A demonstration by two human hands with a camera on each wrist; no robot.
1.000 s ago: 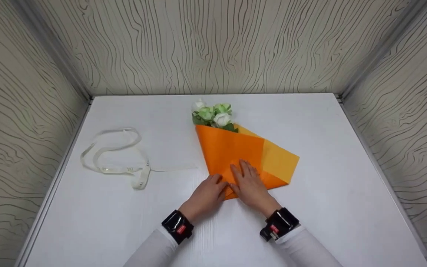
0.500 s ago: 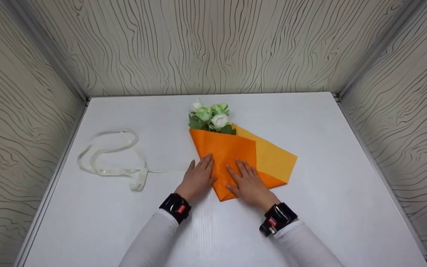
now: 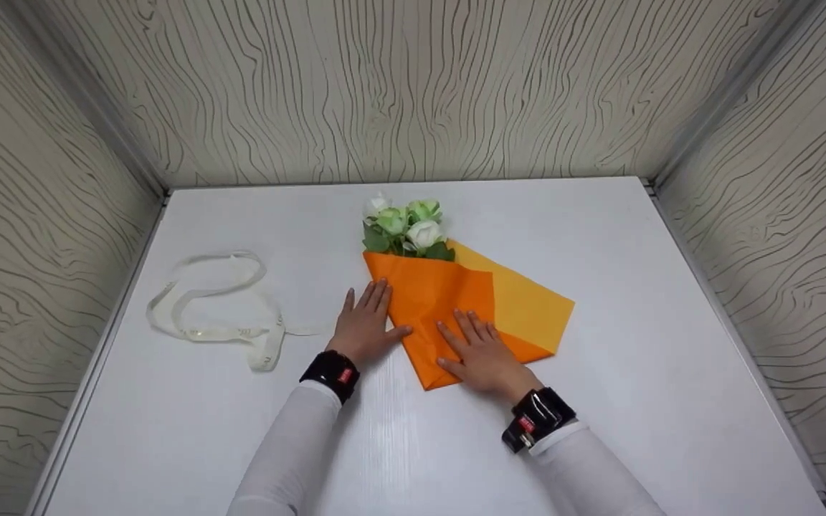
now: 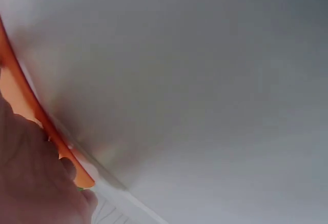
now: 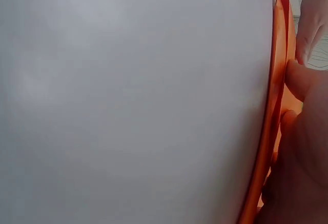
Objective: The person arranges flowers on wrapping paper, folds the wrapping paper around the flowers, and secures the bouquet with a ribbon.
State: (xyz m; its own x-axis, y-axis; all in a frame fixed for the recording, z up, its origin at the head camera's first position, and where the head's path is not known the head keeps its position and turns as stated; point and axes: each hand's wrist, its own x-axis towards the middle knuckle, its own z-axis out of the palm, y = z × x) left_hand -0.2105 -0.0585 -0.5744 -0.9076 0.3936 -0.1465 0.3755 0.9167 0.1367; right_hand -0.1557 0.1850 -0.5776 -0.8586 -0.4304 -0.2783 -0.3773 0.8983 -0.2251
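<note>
A bouquet of white and pale green flowers (image 3: pixel 404 223) lies on the table, its heads showing above orange wrapping paper (image 3: pixel 424 287). Along the paper's left edge rests my left hand (image 3: pixel 366 322), fingers extended, thumb on the paper. My right hand (image 3: pixel 486 362) presses flat on the lower right of the orange sheet with spread fingers. To the right, a yellow side of the paper (image 3: pixel 528 304) lies spread out. In the right wrist view, the folded orange edge (image 5: pixel 277 75) runs beneath the fingers. The stems are hidden inside the paper.
A looped whitish ribbon (image 3: pixel 205 335) with printed lettering lies on the left of the white table (image 3: pixel 635 401); its thin end trails toward my left hand. Wood-grain patterned walls (image 3: pixel 399 86) enclose the table at the back and both sides.
My left hand has moved from the lower tip of the paper up and left along its left edge. The paper's left fold has flattened and shifted slightly left. The right hand stays nearly in place.
</note>
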